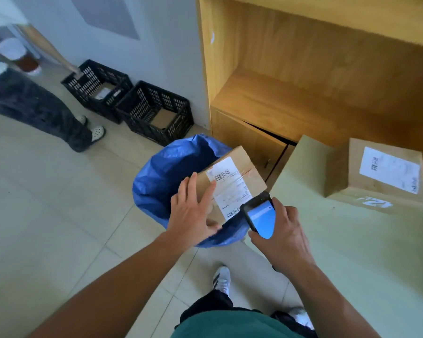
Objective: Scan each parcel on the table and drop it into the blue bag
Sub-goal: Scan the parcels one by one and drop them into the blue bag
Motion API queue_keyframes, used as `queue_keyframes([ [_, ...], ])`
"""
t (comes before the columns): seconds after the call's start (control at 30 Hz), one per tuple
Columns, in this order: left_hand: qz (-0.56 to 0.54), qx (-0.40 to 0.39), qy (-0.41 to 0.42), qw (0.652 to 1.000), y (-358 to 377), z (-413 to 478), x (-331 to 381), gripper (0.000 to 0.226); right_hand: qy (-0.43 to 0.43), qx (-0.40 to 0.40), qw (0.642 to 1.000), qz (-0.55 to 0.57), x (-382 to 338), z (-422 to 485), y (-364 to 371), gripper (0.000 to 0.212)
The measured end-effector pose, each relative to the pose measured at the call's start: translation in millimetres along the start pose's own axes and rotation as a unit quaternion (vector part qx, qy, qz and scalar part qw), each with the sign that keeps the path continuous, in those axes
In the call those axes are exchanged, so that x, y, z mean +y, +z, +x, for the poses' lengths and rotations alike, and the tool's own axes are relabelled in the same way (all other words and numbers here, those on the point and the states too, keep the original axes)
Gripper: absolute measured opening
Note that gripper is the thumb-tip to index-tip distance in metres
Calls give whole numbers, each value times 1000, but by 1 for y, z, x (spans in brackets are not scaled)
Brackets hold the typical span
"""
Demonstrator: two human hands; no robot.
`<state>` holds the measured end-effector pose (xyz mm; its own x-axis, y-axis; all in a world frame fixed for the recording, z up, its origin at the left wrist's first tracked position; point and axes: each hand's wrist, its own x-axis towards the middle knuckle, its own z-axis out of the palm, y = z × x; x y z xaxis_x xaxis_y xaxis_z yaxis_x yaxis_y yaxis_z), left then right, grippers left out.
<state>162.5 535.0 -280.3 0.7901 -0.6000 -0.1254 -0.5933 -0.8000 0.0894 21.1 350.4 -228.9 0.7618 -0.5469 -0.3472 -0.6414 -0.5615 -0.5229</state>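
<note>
Cardboard parcel [232, 181], rectangular, over crinkled blue bag [166, 172].

Bare forearms, teal-green top [230, 324], black trousers [206, 304], white sneakers with dark stripes [221, 279].

2 black crates [127, 103], wooden shelving [303, 81], possibly a cup [17, 56]

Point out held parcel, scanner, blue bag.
held parcel [232, 178], head view, on its white label.
scanner [260, 219], head view, on its lit screen.
blue bag [166, 172], head view, on its inner wall.
</note>
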Motion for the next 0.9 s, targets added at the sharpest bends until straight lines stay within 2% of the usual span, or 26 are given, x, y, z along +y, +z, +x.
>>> queue_keyframes([
  [0.13,-40,-49,-49,997,3,27,-31,132,8,-16,1000,-17,-14,6,5,89],
  [0.2,-28,-62,-50,996,6,33,-36,126,11,-12,1000,-22,-16,5,5,89],
  [0.4,-21,-33,-5,999,11,38,-35,103,24,-4,999,-25,-19,5,4,88],
  [0.7,-10,-23,31,999,9,34,-19,104,38,13,999,-13,-7,-9,2,88],
  [0.9,-6,-17,87,996,6,39,23,100,64,45,997,-1,23,-24,-14,89],
])
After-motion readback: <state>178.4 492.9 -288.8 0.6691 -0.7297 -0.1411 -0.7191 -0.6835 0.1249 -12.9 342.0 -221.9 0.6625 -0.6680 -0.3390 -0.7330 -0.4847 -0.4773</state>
